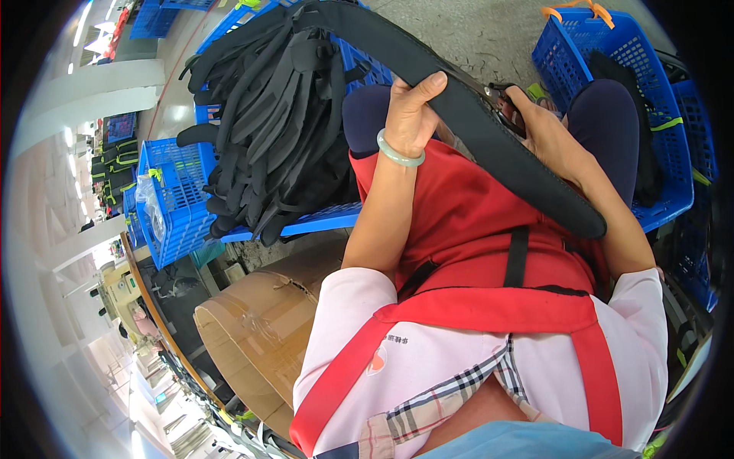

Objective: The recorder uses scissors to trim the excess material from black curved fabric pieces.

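Note:
A long black padded strap (489,138) runs across my lap from the blue crate at upper left toward my right forearm. My left hand (413,111), with a pale bracelet at its wrist, is closed on the strap, thumb on top. My right hand (547,134) is closed round dark-handled scissors (497,96), beside the strap's far edge. The scissors' blades lie close along that edge; whether they touch it I cannot tell. A large heap of similar black straps (283,122) lies to the left of my left hand.
Blue plastic crates stand on both sides: one under the heap, another (176,191) further left, and one (657,161) at right with black pieces inside. A cardboard drum (260,321) stands by my left elbow. A red apron (466,214) covers my lap.

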A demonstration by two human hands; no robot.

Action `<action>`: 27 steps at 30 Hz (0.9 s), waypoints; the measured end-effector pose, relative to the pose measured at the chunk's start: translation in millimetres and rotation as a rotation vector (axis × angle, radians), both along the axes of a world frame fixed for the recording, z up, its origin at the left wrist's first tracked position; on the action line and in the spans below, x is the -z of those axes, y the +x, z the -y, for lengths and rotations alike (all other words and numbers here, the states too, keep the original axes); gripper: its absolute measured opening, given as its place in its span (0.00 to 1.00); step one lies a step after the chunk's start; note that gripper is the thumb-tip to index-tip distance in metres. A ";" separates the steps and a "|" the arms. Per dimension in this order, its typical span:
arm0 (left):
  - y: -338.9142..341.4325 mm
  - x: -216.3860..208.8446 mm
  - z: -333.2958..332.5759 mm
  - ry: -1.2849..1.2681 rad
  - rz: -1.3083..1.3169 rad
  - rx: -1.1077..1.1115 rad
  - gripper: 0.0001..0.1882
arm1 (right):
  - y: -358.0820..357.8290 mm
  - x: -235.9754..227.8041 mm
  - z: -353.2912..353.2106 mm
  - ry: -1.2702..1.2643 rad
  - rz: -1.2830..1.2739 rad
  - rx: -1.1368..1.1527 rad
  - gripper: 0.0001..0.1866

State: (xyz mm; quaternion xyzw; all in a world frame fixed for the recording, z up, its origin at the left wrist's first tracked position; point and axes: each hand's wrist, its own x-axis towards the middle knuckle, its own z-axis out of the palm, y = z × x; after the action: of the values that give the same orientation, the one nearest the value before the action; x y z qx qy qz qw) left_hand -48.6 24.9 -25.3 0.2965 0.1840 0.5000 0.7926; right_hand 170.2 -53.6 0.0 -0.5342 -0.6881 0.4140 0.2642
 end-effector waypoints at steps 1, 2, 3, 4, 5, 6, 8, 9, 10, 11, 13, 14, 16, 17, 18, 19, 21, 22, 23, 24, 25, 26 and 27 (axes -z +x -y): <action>-0.6 -0.7 1.0 -0.017 -0.005 -0.013 0.07 | -1.1 -6.1 -0.3 -0.002 -0.002 0.000 0.26; -1.3 -2.0 1.2 -0.031 -0.009 -0.028 0.07 | -2.3 -13.7 -0.3 -0.043 -0.002 -0.021 0.27; -2.4 -1.9 0.9 -0.030 -0.010 -0.030 0.07 | -2.8 -19.2 0.2 -0.084 -0.002 -0.043 0.27; -3.5 -2.2 0.3 -0.024 -0.010 -0.023 0.07 | -2.8 -22.6 1.1 -0.084 -0.004 -0.046 0.27; -3.0 -2.6 0.4 -0.020 -0.008 -0.014 0.07 | -1.7 -25.8 2.9 -0.077 0.013 -0.047 0.27; -2.4 -2.8 0.5 -0.020 -0.008 -0.016 0.07 | -1.2 -27.2 3.8 -0.070 0.030 -0.049 0.26; 0.4 -3.2 0.4 0.046 -0.042 0.030 0.08 | 0.9 -17.5 2.0 0.002 0.027 -0.050 0.26; 2.0 -3.4 1.2 0.046 -0.041 0.034 0.08 | 1.7 -13.0 1.4 0.074 0.024 -0.049 0.25; 3.5 -3.6 2.8 0.029 -0.031 0.026 0.08 | 2.3 -9.9 1.6 0.074 0.025 -0.045 0.25; 3.5 -3.6 3.7 0.011 -0.023 0.015 0.08 | 0.9 -8.8 1.0 0.015 0.018 -0.054 0.24; 3.4 -3.9 4.5 -0.002 -0.017 0.015 0.08 | -0.9 -11.7 0.3 -0.043 0.010 -0.062 0.23; 2.4 -4.2 5.1 -0.015 -0.013 0.009 0.08 | -2.3 -17.2 -0.1 -0.056 0.021 -0.046 0.21; 1.2 -4.4 4.9 -0.010 -0.029 0.024 0.09 | -3.8 -16.2 -0.7 -0.069 0.030 -0.032 0.20; 2.0 -4.4 4.5 -0.004 -0.041 0.045 0.09 | -3.4 -11.5 -0.9 -0.004 0.022 -0.025 0.19; 2.5 -4.3 4.8 -0.004 -0.039 0.046 0.09 | -2.5 -8.8 -0.9 0.061 0.015 -0.019 0.18; 3.0 -4.1 5.6 -0.011 -0.034 0.042 0.09 | -0.8 -7.8 -0.5 0.061 0.016 -0.018 0.18; 3.0 -2.8 6.0 -0.018 -0.030 0.035 0.09 | -0.4 -7.5 -1.2 0.016 0.028 -0.031 0.17; 3.5 -1.9 6.0 -0.023 -0.022 0.030 0.08 | -0.9 -7.3 -1.2 0.016 0.029 -0.033 0.17; 4.6 -3.3 6.3 -0.028 -0.013 0.027 0.07 | -1.5 -7.3 -0.5 -0.005 0.010 -0.003 0.17; 4.5 -4.9 5.5 -0.030 -0.011 0.028 0.07 | -2.0 -7.2 0.0 -0.027 -0.008 0.026 0.16; 3.1 -6.9 3.4 -0.059 -0.007 0.011 0.07 | -2.2 -7.9 0.1 -0.028 -0.006 0.027 0.16; 0.4 -10.5 2.4 -0.090 -0.003 -0.007 0.07 | -2.6 -9.5 0.5 -0.029 0.029 0.027 0.16; -3.5 -12.0 -2.6 -0.098 -0.010 -0.043 0.07 | -2.9 -10.5 1.1 -0.029 0.064 0.028 0.16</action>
State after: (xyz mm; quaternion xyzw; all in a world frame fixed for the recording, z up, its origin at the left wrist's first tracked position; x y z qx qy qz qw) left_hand -52.1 27.6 -13.3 0.2557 0.2185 0.5061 0.7942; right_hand 167.3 -54.6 10.4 -0.5605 -0.6826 0.4029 0.2400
